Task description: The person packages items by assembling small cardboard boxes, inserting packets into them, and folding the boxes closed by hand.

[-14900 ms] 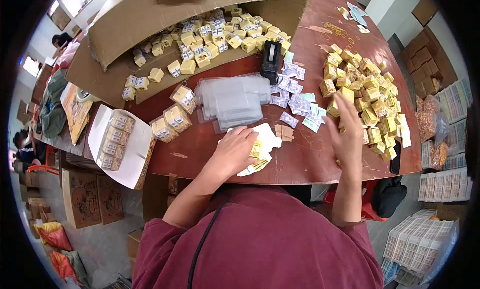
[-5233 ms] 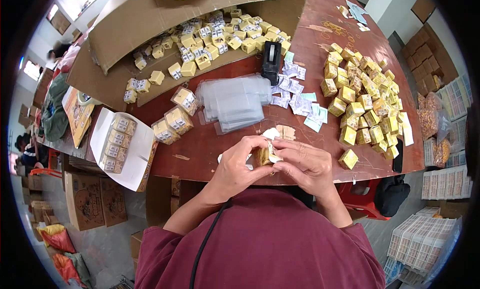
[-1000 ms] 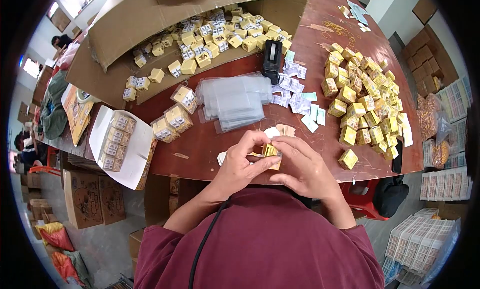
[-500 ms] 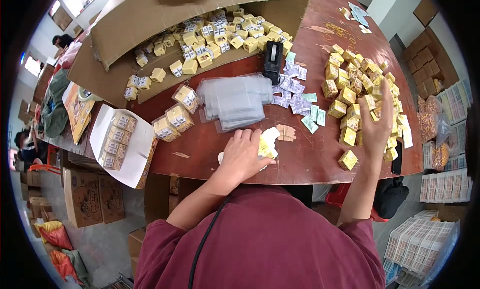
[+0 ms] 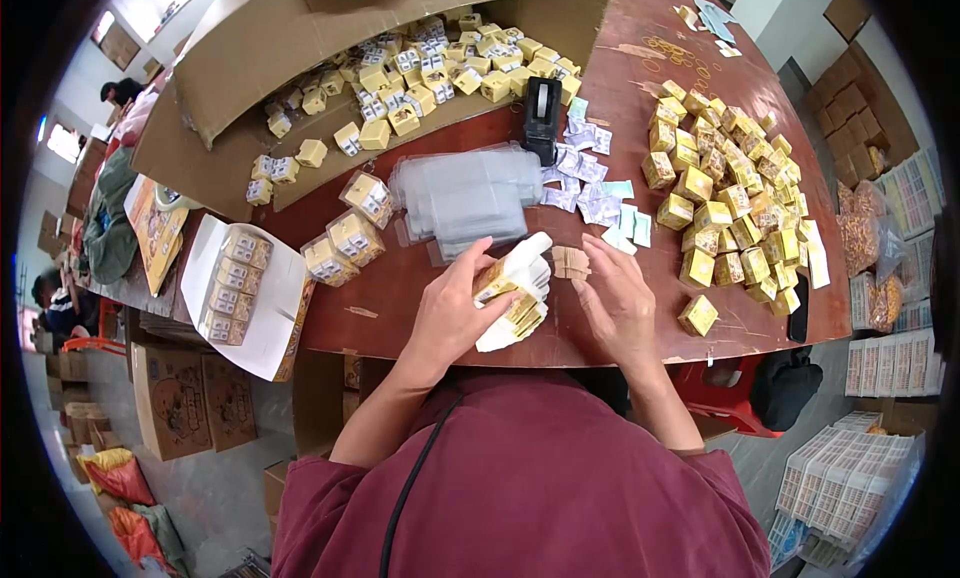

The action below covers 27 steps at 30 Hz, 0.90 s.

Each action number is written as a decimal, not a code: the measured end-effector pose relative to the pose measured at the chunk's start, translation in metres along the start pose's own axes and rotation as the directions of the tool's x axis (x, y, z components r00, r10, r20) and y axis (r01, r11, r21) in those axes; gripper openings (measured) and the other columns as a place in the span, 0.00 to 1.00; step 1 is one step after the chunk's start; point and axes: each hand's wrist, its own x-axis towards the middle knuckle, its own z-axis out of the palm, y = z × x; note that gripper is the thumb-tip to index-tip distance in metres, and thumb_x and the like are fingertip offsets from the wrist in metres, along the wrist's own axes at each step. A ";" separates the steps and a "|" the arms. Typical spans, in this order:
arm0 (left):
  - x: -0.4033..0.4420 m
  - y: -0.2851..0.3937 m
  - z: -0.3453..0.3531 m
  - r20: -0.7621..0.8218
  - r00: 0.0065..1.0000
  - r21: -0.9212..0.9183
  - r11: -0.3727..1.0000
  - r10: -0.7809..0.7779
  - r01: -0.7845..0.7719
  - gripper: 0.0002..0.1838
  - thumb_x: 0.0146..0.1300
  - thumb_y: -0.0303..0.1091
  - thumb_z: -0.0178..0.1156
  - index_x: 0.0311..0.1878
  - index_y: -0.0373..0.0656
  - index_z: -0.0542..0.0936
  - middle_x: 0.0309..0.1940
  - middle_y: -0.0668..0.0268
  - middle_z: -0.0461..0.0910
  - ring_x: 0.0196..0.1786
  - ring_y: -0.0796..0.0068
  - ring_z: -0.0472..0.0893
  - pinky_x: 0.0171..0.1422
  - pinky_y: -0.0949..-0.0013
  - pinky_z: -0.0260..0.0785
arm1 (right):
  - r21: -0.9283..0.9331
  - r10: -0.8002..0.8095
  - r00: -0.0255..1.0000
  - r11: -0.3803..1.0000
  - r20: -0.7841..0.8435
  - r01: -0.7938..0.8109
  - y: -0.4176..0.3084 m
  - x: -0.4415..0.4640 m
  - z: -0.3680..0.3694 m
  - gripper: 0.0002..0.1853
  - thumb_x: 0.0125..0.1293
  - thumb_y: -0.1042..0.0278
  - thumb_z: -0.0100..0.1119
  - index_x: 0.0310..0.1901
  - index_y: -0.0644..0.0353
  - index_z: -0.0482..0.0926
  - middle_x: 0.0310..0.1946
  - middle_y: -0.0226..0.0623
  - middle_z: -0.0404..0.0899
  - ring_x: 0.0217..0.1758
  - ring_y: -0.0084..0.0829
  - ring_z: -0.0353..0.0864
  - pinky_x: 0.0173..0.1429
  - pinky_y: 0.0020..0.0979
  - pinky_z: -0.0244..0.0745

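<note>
From my distant seat I see the left hand [image 5: 447, 313] angled inward, thumb and fingers pinching a yellow-white carton [image 5: 498, 276] at the flat carton stack [image 5: 527, 322]; the right hand [image 5: 622, 306] hovers just beside, thumb and fingers spread.

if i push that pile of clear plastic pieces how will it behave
The clear plastic pieces would probably slide apart, since they look glossy and overlap unevenly. Each looks thin, so likely light and bendy. Lying flat, they probably won't roll.

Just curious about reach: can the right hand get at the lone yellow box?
Probably yes: the right hand looks empty, and only the tabletop shows between it and the yellow box.
</note>
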 end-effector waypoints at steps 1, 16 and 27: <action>-0.001 -0.001 -0.002 -0.006 1.000 -0.018 1.000 0.005 -0.005 0.43 0.60 0.30 0.82 0.76 0.33 0.71 0.58 0.47 0.87 0.64 0.61 0.87 0.69 0.60 0.81 | 0.015 -0.022 1.000 1.000 0.006 0.022 -0.002 0.001 0.005 0.25 0.65 0.78 0.74 0.64 0.65 0.83 0.63 0.47 0.86 0.65 0.49 0.85 0.72 0.46 0.78; -0.012 0.034 0.000 -0.102 0.946 -0.396 0.860 0.307 -0.322 0.32 0.56 0.26 0.83 0.64 0.44 0.80 0.60 0.57 0.79 0.60 0.63 0.84 0.61 0.62 0.80 | -0.019 -0.336 0.941 0.941 0.042 0.337 -0.050 0.012 -0.011 0.10 0.63 0.70 0.73 0.47 0.54 0.93 0.65 0.43 0.83 0.67 0.47 0.80 0.78 0.54 0.67; -0.014 0.051 -0.009 -0.015 0.971 -0.546 0.812 0.239 -0.208 0.28 0.60 0.23 0.80 0.62 0.41 0.79 0.61 0.58 0.78 0.63 0.64 0.83 0.66 0.60 0.79 | 0.422 -0.276 0.961 0.868 -0.025 0.261 -0.028 0.014 -0.002 0.20 0.62 0.74 0.79 0.55 0.60 0.85 0.57 0.47 0.88 0.63 0.47 0.88 0.81 0.63 0.68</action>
